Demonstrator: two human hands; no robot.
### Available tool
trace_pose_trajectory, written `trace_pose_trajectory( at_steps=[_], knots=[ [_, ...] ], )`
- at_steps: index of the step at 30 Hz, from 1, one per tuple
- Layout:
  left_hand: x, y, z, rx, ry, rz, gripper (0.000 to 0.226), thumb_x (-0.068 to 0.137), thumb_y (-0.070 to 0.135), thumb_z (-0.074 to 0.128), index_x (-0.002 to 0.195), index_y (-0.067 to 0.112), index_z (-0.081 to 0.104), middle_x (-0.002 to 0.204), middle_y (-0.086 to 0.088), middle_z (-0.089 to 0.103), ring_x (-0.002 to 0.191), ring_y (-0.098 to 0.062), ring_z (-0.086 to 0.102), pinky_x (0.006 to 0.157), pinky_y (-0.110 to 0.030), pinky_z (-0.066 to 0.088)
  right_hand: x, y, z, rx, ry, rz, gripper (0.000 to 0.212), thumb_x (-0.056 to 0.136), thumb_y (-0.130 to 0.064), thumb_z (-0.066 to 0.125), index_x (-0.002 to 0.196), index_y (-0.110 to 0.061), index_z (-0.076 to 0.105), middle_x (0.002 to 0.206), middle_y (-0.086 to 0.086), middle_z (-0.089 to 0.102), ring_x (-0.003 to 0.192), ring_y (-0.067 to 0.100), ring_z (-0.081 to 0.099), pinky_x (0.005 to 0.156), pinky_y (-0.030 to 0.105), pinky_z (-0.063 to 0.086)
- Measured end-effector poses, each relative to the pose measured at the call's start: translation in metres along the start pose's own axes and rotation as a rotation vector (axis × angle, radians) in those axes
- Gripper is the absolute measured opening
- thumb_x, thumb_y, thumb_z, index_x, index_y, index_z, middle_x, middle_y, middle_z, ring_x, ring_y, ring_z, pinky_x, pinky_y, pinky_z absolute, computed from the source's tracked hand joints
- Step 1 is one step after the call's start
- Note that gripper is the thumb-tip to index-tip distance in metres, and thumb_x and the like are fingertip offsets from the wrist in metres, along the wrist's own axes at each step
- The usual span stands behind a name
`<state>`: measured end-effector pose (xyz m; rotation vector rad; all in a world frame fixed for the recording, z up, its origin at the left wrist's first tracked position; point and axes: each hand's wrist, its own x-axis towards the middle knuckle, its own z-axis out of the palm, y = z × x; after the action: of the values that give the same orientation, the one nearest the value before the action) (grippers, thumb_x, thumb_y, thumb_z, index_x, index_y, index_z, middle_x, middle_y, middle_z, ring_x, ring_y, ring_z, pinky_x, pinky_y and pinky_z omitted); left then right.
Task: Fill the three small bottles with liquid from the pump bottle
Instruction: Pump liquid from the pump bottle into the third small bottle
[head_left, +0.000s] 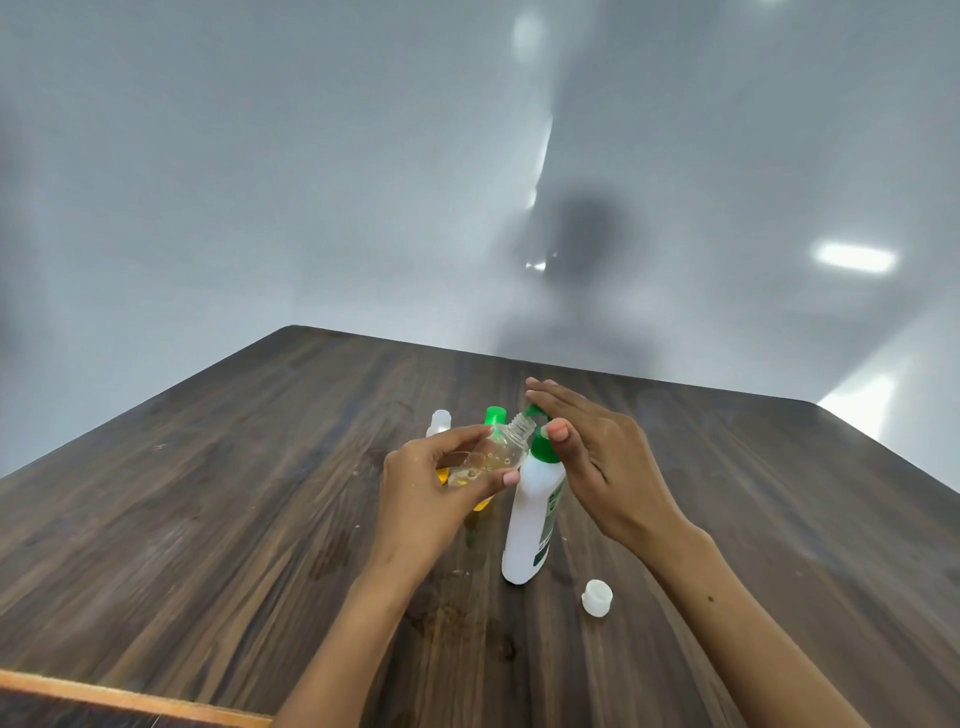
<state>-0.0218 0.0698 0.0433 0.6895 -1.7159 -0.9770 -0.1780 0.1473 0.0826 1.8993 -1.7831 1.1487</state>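
Pump bottle (532, 519): white, green pump head, upright at tabletop (208, 493) centre. Right hand (592, 452): fingers straight, flat on pump head. Clear small bottle (496, 452): uncapped, tilted, mouth at nozzle, pinched in left hand (431, 478) grip. Two capped bottles at 11 o'clock behind it, partly hidden. Loose white cap (596, 597) at 5 o'clock.

I cannot read any text here; the pump bottle (530, 525) in front of me has a green label on its side w/ some print, but it is turned away and too blurred, so no brand, no nr, no word is clear
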Motion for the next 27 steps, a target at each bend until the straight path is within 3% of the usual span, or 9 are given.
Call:
trace_pose_trajectory(
  at_steps=[6, 14, 18, 22, 27],
  knots=[
    [0.002, -0.001, 0.000, 0.005, 0.000, 0.002, 0.051, 0.065, 0.033, 0.086, 0.113, 0.026, 0.071, 0.096, 0.022, 0.067, 0.091, 0.009, 0.063, 0.077, -0.009, 0.049, -0.006, -0.001, 0.009, -0.021, 0.021, 0.002, 0.082, 0.089, -0.072, 0.013, 0.125, -0.015, 0.061, 0.132, -0.004, 0.055, 0.127, 0.010, 0.046, 0.101, 0.039, 0.044],
    [0.006, 0.000, 0.002, -0.014, -0.012, 0.010, 0.047, 0.064, 0.031, 0.087, 0.109, 0.028, 0.073, 0.088, 0.032, 0.064, 0.086, 0.019, 0.061, 0.071, -0.002, 0.046, -0.002, 0.002, 0.002, -0.128, -0.009, -0.055, 0.080, 0.090, -0.070, 0.012, 0.133, -0.016, 0.053, 0.141, -0.004, 0.047, 0.134, 0.009, 0.037, 0.108, 0.039, 0.037],
    [0.007, -0.003, 0.001, -0.016, -0.009, 0.017, 0.047, 0.064, 0.031, 0.087, 0.109, 0.028, 0.072, 0.091, 0.027, 0.067, 0.090, 0.017, 0.061, 0.073, -0.002, 0.047, -0.004, 0.000, 0.005, -0.173, -0.024, -0.042, 0.085, 0.088, -0.073, 0.009, 0.132, -0.017, 0.054, 0.138, -0.005, 0.050, 0.130, 0.007, 0.039, 0.106, 0.034, 0.036],
    [0.008, -0.003, 0.001, -0.021, -0.009, 0.020, 0.049, 0.064, 0.033, 0.086, 0.110, 0.027, 0.073, 0.101, 0.018, 0.072, 0.093, 0.009, 0.065, 0.081, -0.010, 0.052, -0.001, 0.000, 0.001, -0.171, -0.036, -0.059, 0.085, 0.088, -0.073, 0.009, 0.133, -0.017, 0.053, 0.140, -0.005, 0.048, 0.131, 0.006, 0.037, 0.107, 0.031, 0.033],
    [0.007, -0.002, 0.000, -0.026, -0.001, 0.022, 0.048, 0.063, 0.032, 0.087, 0.109, 0.028, 0.072, 0.093, 0.026, 0.068, 0.090, 0.015, 0.062, 0.073, -0.003, 0.048, 0.000, -0.001, 0.002, -0.151, -0.024, -0.049, 0.084, 0.088, -0.073, 0.011, 0.130, -0.016, 0.056, 0.137, -0.004, 0.051, 0.130, 0.009, 0.041, 0.107, 0.032, 0.035]
  ],
)
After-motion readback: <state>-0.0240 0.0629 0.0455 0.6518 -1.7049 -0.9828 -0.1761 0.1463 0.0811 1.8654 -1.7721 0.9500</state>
